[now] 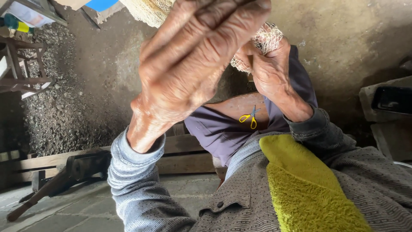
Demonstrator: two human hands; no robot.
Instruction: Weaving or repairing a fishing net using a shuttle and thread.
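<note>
1. Sitting at the far left are a wooden stool (23,71) and a patch of gravel (64,103) on the ground; lower down, a dark wooden tool (64,176) is lying against a plank frame (180,157).

2. Rising close to the camera, the left hand (189,68) is filling the middle of the view. Its fingers are lying nearly straight and close together, reaching up to the netting (266,41). Whether they are pinching any strand is something I cannot tell, since the fingertips are running out of the top edge.

3. Hanging from above, the pale mesh netting is showing as a bunch between both hands, with more of it at the top edge. Its long axis is seeming to run from upper left down to the right, ending in the right fist.

4. Closing tightly, the right hand (274,77) is gripping the bunched end of the netting in a full fist.

5. Lying below on a reddish-brown seat (234,107), small yellow-handled scissors (249,118) are resting untouched, blades pointing up and right.

6. Judging progress, the handling appears mid-way: mesh gathered and held, scissors not yet taken up; how much remains cannot be told.
</note>
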